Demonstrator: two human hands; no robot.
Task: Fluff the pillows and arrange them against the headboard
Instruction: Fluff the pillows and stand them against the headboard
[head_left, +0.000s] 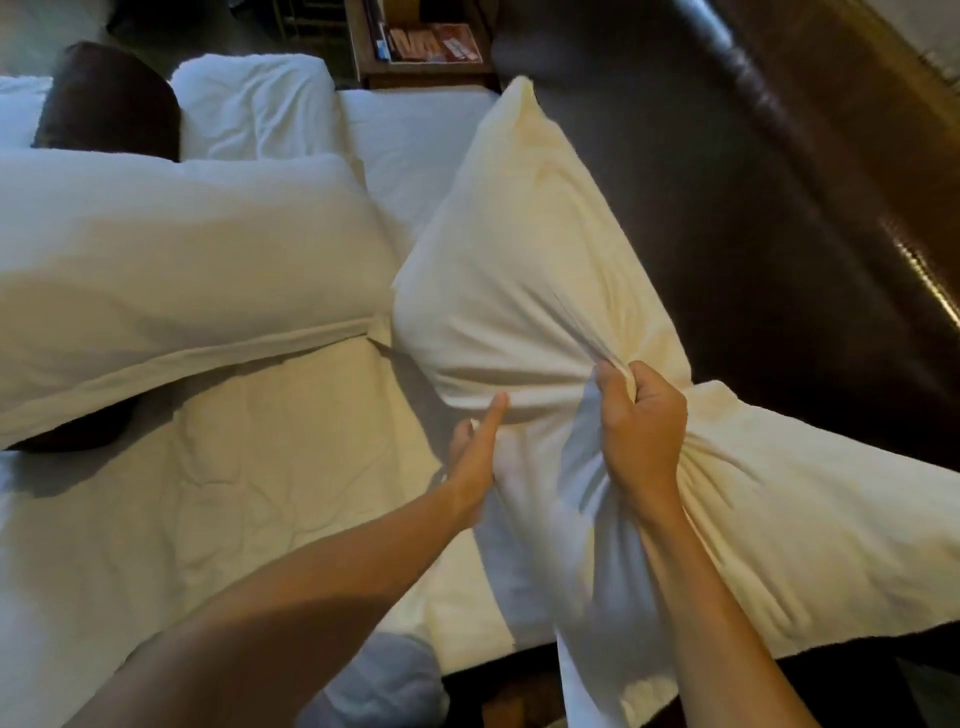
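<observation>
A white pillow (524, 249) leans against the dark leather headboard (753, 218) on the right side of the bed. My right hand (641, 426) is shut on a bunch of its pillowcase near the lower end, and the loose fabric fans out to the right. My left hand (475, 452) presses against the pillow's lower left edge, thumb out, fingers hidden in the cloth. A second long white pillow (171, 260) lies flat across the bed at the left. A third white pillow (254, 109) rests farther back.
A dark brown cushion (111, 101) stands at the far left next to the back pillow. The white duvet (234, 493) covers the near bed. A wooden nightstand (426, 47) with magazines sits beyond the mattress. Dark floor shows at the bottom edge.
</observation>
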